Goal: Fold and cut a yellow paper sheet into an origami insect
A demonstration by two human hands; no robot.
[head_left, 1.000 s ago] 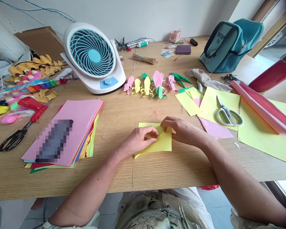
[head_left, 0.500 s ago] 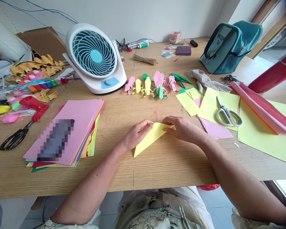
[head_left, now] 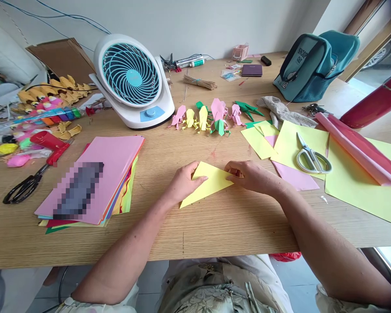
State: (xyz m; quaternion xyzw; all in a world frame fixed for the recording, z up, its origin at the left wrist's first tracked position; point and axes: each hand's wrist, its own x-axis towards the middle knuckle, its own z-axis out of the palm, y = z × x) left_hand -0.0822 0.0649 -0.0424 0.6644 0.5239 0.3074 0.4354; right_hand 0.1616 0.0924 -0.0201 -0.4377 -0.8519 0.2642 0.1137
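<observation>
A sheet of yellow paper [head_left: 208,182], folded into a triangle, is held between my two hands just over the wooden table. My left hand [head_left: 186,182] grips its left side, thumb on top and fingers behind. At the right corner, my right hand [head_left: 247,174] pinches the paper between thumb and curled fingers. Beyond them stands a row of folded paper figures: a large pink one [head_left: 218,108], a yellow one [head_left: 203,118] and a green one [head_left: 219,127] among several.
White-handled scissors [head_left: 313,158] lie on yellow sheets [head_left: 355,191] at the right, near a pink roll [head_left: 358,148]. A stack of coloured paper [head_left: 117,161] sits at the left, beside black-handled scissors [head_left: 24,189]. A fan [head_left: 133,82] and a teal bag [head_left: 313,65] stand behind.
The yellow triangle has turned slightly, its right corner dropping and its top edge shifting left. My left thumb now lies flatter across the paper, and my right hand has moved slightly right.
</observation>
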